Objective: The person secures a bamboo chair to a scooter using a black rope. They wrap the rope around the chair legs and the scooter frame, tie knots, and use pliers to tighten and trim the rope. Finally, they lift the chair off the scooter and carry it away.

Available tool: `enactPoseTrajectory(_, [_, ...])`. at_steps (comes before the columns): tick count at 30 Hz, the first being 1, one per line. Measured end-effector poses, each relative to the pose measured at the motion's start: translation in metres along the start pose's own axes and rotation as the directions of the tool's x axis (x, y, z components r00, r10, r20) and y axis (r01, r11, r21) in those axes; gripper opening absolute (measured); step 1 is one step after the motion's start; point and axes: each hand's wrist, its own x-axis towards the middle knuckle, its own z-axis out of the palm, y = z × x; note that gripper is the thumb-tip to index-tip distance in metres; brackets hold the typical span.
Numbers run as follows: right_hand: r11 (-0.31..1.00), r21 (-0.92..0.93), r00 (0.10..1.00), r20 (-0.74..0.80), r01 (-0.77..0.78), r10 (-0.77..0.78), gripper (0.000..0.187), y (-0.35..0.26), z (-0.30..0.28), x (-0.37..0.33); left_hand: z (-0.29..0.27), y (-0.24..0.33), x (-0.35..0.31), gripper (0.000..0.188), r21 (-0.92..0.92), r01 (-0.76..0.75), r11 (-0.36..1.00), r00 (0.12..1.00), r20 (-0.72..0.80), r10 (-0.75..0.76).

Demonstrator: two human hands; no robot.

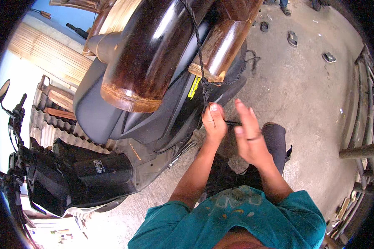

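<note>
Left hand (pixel 214 120): grip closed around black rope (pixel 205 87), below a knot
Right hand (pixel 249 137): grip wide, fingers extended, just beside the left; cannot tell whether it touches rope
Rope: runs down past glossy brown bamboo tubes (pixel 147 54)
Scooter (pixel 95 174): dark, beneath the tubes

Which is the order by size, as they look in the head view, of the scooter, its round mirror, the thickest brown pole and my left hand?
1. Scooter
2. Thickest brown pole
3. Left hand
4. Mirror
</note>
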Motion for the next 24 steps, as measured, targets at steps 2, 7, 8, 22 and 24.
enactPoseTrajectory(2, [0.974,-0.173,0.946,0.262,-0.148,0.191,0.039,0.034,0.02,-0.026,-0.004,-0.022,-0.005,0.036,-0.086,-0.025,0.996,1.0,0.006,0.026])
enactPoseTrajectory(7, [0.97,0.021,0.956,0.175,-0.241,0.234,0.022,0.111,0.068,-0.076,0.006,0.006,-0.024,0.041,-0.455,0.277,0.846,0.96,0.104,-0.259])
enactPoseTrajectory(8, [0.99,-0.004,0.974,0.178,-0.143,0.141,0.022,0.127,0.074,-0.073,0.007,0.004,-0.026,0.041,-0.45,0.296,0.842,0.954,0.099,-0.282])
enactPoseTrajectory(22, [0.878,0.233,0.896,0.264,-0.417,0.356,0.028,0.205,0.158,-0.106,-0.041,-0.156,-0.081,0.03,-0.254,0.082,0.964,0.996,0.005,-0.084])
enactPoseTrajectory(24, [0.966,0.098,0.963,0.152,-0.239,0.223,0.026,0.211,0.157,-0.096,-0.037,-0.144,-0.069,0.031,-0.413,0.159,0.897,0.987,0.036,-0.158])
